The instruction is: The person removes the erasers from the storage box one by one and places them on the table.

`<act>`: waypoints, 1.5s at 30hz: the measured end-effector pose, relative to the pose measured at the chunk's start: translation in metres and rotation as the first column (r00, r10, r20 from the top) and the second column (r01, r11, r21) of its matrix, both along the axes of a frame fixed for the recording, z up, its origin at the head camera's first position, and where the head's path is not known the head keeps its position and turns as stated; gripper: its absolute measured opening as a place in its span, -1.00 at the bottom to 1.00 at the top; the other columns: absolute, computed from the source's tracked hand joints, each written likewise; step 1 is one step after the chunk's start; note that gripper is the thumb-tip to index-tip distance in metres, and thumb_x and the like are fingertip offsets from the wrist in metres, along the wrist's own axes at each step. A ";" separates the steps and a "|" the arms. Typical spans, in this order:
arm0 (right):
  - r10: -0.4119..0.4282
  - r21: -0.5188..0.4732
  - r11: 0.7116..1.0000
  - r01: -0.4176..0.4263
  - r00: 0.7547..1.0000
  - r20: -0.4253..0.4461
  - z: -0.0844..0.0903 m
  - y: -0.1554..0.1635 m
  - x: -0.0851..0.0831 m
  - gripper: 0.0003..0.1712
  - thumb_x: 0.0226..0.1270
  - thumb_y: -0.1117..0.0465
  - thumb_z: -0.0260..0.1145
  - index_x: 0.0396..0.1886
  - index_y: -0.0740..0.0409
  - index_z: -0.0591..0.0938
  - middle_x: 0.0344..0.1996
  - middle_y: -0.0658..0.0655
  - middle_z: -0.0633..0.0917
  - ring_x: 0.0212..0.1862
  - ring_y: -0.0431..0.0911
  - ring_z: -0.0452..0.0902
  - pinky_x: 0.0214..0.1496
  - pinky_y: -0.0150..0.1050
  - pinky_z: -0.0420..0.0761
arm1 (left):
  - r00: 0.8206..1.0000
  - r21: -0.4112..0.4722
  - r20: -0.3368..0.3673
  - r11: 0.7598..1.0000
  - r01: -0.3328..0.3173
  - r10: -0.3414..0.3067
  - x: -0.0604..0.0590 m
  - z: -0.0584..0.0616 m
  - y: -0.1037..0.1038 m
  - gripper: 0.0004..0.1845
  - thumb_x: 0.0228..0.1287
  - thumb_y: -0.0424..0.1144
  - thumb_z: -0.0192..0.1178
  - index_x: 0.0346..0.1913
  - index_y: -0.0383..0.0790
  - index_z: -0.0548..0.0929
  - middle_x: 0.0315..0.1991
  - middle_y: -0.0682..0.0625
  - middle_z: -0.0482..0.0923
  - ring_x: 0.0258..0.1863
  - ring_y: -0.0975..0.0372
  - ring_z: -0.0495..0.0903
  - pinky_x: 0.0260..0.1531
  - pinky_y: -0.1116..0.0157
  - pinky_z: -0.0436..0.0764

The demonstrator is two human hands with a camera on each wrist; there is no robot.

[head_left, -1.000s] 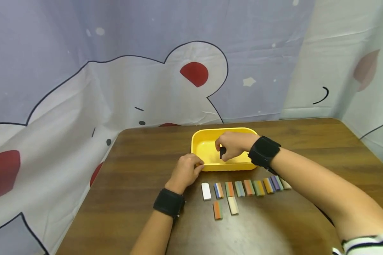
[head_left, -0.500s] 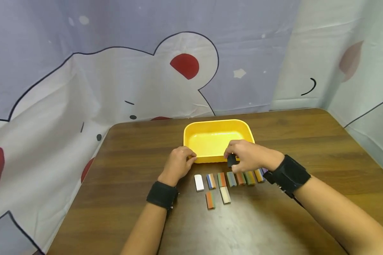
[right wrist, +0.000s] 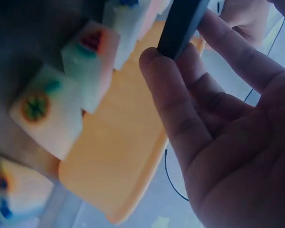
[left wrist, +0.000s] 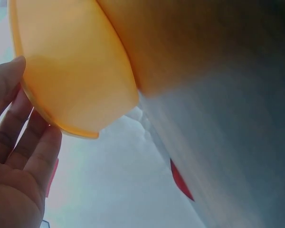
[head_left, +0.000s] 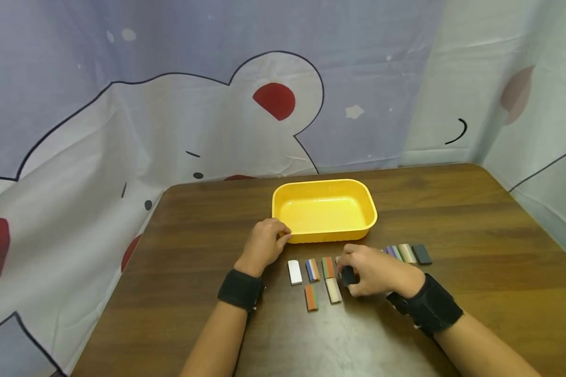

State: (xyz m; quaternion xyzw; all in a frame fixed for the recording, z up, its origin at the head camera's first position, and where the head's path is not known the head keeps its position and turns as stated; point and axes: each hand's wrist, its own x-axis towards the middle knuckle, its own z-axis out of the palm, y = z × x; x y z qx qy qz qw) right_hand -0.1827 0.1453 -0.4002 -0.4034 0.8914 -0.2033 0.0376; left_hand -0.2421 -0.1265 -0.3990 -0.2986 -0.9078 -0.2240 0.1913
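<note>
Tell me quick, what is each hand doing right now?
Left hand: fingers curled round the rim of the yellow tray, gripping it.
Right hand: fingers pinching a dark block low over the table.

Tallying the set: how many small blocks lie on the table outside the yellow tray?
8 visible: white, blue-striped, orange-green, two in front, three at right. The right hand may hide more.

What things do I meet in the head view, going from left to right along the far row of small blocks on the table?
White block → blue-striped block → orange-and-green block → right hand, pinching a dark block → purple-striped block → beige block → black block.
</note>
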 end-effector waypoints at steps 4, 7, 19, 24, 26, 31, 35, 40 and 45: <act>-0.014 0.004 1.000 0.014 0.999 0.030 -0.008 -0.002 0.006 -0.67 -0.04 0.26 0.44 -0.18 0.12 0.68 -0.27 0.01 0.51 -0.39 -0.23 0.38 -0.43 -0.42 0.47 | 1.000 -0.013 0.003 1.000 -0.009 0.009 0.001 -0.002 0.000 -0.93 0.09 -0.37 0.43 -0.36 -0.27 0.75 -0.34 -0.04 0.68 -0.30 0.12 0.64 -0.18 0.22 0.62; -0.029 0.023 0.999 0.027 0.998 0.054 -0.009 -0.002 0.010 -0.67 -0.03 0.25 0.45 -0.18 0.10 0.67 -0.26 0.01 0.52 -0.37 -0.21 0.40 -0.41 -0.40 0.48 | 1.000 -0.011 0.015 1.000 -0.004 0.004 0.003 -0.003 0.001 -0.94 0.10 -0.37 0.43 -0.36 -0.26 0.75 -0.34 -0.04 0.68 -0.30 0.13 0.64 -0.20 0.23 0.63; 0.004 0.048 0.999 -0.007 0.998 0.058 -0.004 -0.007 0.021 -0.62 -0.09 0.28 0.49 -0.19 0.10 0.63 -0.28 0.03 0.55 -0.36 -0.22 0.37 -0.40 -0.37 0.46 | 1.000 0.012 -0.021 1.000 0.017 -0.016 0.008 -0.002 -0.004 -0.94 0.09 -0.38 0.43 -0.36 -0.28 0.74 -0.37 -0.04 0.67 -0.31 0.12 0.64 -0.21 0.24 0.63; 0.001 0.055 0.998 -0.003 0.999 0.032 -0.006 -0.011 0.022 -0.61 -0.11 0.31 0.52 -0.21 0.12 0.63 -0.31 0.02 0.53 -0.37 -0.23 0.37 -0.37 -0.38 0.49 | 1.000 0.012 -0.015 1.000 0.012 -0.012 0.008 -0.001 -0.008 -0.93 0.09 -0.38 0.43 -0.36 -0.27 0.75 -0.37 -0.04 0.67 -0.30 0.12 0.64 -0.20 0.23 0.63; 0.000 0.062 0.998 -0.002 1.000 0.022 -0.007 -0.012 0.024 -0.62 -0.10 0.31 0.53 -0.21 0.12 0.63 -0.32 0.02 0.53 -0.38 -0.23 0.38 -0.37 -0.36 0.50 | 1.000 0.009 -0.015 1.000 0.015 -0.015 0.008 -0.002 -0.008 -0.92 0.08 -0.38 0.44 -0.36 -0.28 0.74 -0.36 -0.04 0.67 -0.30 0.12 0.64 -0.20 0.23 0.63; -0.006 0.058 0.998 0.007 1.000 -0.007 -0.012 -0.015 0.027 -0.67 -0.08 0.34 0.53 -0.28 0.12 0.62 -0.36 -0.01 0.51 -0.37 -0.22 0.41 -0.38 -0.35 0.53 | 0.999 0.015 -0.018 0.999 0.030 -0.030 0.008 -0.004 -0.007 -0.92 0.08 -0.38 0.44 -0.36 -0.28 0.74 -0.37 -0.04 0.68 -0.31 0.12 0.64 -0.19 0.22 0.63; -0.014 0.054 0.998 0.015 1.000 -0.018 -0.015 -0.015 0.027 -0.70 -0.08 0.34 0.52 -0.32 0.11 0.62 -0.38 -0.03 0.51 -0.36 -0.23 0.41 -0.35 -0.34 0.54 | 0.999 0.013 -0.008 0.999 0.034 -0.034 0.006 -0.006 -0.006 -0.93 0.08 -0.38 0.44 -0.36 -0.28 0.75 -0.37 -0.03 0.67 -0.31 0.12 0.64 -0.20 0.23 0.63; 0.002 0.037 0.999 -0.001 1.000 -0.024 -0.018 -0.014 0.024 -0.73 -0.05 0.34 0.51 -0.34 0.11 0.61 -0.39 -0.03 0.52 -0.36 -0.24 0.42 -0.34 -0.34 0.55 | 1.000 -0.009 -0.001 1.000 0.015 -0.015 0.005 -0.006 -0.007 -0.93 0.11 -0.35 0.43 -0.35 -0.27 0.75 -0.36 -0.03 0.67 -0.32 0.14 0.63 -0.21 0.24 0.63; 0.019 -0.033 0.999 -0.021 0.998 -0.063 -0.023 -0.013 0.017 -0.82 0.18 0.28 0.43 -0.44 0.05 0.55 -0.49 -0.09 0.46 -0.44 -0.29 0.34 -0.41 -0.39 0.47 | 1.000 -0.040 -0.003 0.999 0.006 -0.006 0.001 -0.004 -0.006 -0.93 0.22 -0.32 0.35 -0.35 -0.28 0.74 -0.39 -0.03 0.65 -0.35 0.15 0.60 -0.24 0.25 0.62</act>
